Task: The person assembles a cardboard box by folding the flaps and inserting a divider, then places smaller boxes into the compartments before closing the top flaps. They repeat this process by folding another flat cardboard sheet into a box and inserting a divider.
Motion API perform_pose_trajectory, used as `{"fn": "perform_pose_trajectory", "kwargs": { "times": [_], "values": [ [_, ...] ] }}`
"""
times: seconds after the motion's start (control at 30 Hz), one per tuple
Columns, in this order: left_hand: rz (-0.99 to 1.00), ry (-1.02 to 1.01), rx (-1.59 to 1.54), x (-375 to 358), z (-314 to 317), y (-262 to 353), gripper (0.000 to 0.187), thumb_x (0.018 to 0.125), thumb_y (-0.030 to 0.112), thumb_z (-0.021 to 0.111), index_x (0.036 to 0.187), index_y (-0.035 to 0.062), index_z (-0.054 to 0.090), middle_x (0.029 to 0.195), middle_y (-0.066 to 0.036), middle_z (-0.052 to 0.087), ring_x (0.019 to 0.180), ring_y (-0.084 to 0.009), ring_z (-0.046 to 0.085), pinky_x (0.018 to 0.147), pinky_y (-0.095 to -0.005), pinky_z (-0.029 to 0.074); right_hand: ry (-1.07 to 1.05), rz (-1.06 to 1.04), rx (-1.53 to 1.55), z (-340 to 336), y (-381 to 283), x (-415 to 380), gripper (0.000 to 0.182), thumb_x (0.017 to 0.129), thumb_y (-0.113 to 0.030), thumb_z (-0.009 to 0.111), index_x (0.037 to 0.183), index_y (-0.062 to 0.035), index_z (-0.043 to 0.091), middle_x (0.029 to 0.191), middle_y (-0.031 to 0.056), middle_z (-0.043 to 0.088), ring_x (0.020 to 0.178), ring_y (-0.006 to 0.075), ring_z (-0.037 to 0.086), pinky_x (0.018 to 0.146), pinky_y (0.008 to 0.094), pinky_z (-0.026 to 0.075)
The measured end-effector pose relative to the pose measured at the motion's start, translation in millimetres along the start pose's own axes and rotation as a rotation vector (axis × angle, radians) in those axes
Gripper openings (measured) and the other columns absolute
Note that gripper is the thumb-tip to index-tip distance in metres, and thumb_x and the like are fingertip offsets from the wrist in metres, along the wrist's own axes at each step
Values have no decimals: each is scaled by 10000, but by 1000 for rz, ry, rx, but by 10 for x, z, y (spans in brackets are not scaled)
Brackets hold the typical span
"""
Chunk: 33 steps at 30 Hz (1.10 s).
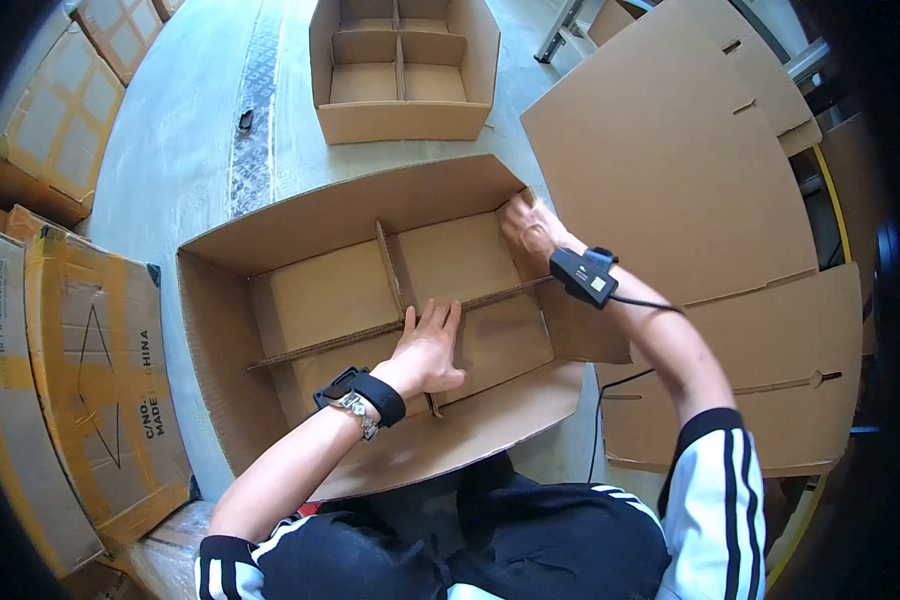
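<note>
An open cardboard box (210, 330) lies low in front of me. Crossed cardboard dividers (330, 345) split its inside into compartments. My left hand (432, 352) rests over the middle of the dividers near their crossing, fingers stretched out and holding nothing. At the box's far right corner, my right hand (532, 228) has its fingers curled around the cardboard edge, with the fingertips partly hidden. The right side wall (585, 325) leans outward beneath my right forearm.
A second divided cardboard box (405, 122) stands farther off on the floor. Flat cardboard sheets (670, 170) lie to the right. Taped cartons (110, 370) are stacked along the left. A small dark object (246, 120) lies on the floor strip. A cable (600, 420) hangs near my right arm.
</note>
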<state>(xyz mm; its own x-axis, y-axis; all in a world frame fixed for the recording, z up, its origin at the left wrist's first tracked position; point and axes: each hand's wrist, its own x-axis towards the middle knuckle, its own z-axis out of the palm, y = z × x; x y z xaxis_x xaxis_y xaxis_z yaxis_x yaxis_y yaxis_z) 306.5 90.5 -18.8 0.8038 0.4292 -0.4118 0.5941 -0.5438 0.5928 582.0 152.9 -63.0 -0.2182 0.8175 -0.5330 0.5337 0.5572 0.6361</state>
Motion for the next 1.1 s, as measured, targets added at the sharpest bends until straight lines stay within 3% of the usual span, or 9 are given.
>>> {"fn": "perform_pose_trajectory", "kwargs": {
  "times": [0.03,0.13,0.2,0.27,0.6,0.8,0.9,1.0,1.1],
  "values": [
    [4,27,10,2,25,2,945,653,277,636,1381,-81,152,1390,-296,249,1337,-412,178,1097,-516,128,57,-215,-75,131,7,-16,373,912,-310,397,1276,-268,465,1371,-1,397,1310,183,278,968,533,298],
    [12,54,18,3,52,-7,940,623,264,631,1369,-92,182,1381,-292,274,1331,-414,195,1093,-521,144,-104,-385,-138,370,52,80,323,868,-309,427,1178,-262,502,1292,-21,445,1237,159,355,1007,483,229],
    [15,63,6,20,32,-26,940,614,257,631,1366,-94,188,1378,-289,279,1328,-412,202,1091,-523,149,143,-309,-578,629,23,195,288,882,-310,405,1151,-266,494,1361,-35,395,1296,160,289,1035,473,190],
    [15,66,-32,-1,32,-11,938,608,251,629,1363,-95,192,1375,-284,285,1326,-410,207,1089,-524,153,-104,-461,-197,620,5,292,287,893,-317,388,1160,-263,481,1385,-41,370,1315,167,264,1047,477,171],
    [-10,41,-19,2,-5,33,939,625,261,630,1369,-92,178,1357,-293,291,1322,-413,213,1088,-526,154,-395,-417,-222,605,-150,547,445,943,-395,241,1318,-179,343,1431,77,287,1316,238,259,1059,443,196],
    [-1,-1,-33,5,-41,24,955,666,280,641,1386,-83,130,1375,-332,241,1325,-436,190,1095,-533,122,-476,-407,-127,439,-165,548,484,942,-406,242,1302,-148,437,1384,56,400,1274,219,360,1041,446,227],
    [1,-3,-41,13,-35,12,956,667,278,645,1386,-84,128,1377,-331,237,1325,-438,189,1095,-533,120,-419,-398,-100,467,-189,551,495,945,-399,238,1293,-131,466,1350,57,450,1269,237,381,1058,442,209],
    [-6,-18,-35,19,-48,22,957,668,276,648,1385,-84,127,1380,-329,232,1327,-437,185,1095,-533,118,-254,-378,-127,1298,-368,794,493,945,-389,265,1319,-126,450,1370,50,434,1286,233,369,1073,444,193],
    [-12,-29,-27,23,-47,28,959,669,276,651,1386,-84,125,1385,-326,226,1330,-433,177,1095,-533,116,-302,-368,-158,1300,-402,810,467,942,-376,294,1313,-144,457,1371,33,433,1275,214,377,1043,442,234]
  ]
}}
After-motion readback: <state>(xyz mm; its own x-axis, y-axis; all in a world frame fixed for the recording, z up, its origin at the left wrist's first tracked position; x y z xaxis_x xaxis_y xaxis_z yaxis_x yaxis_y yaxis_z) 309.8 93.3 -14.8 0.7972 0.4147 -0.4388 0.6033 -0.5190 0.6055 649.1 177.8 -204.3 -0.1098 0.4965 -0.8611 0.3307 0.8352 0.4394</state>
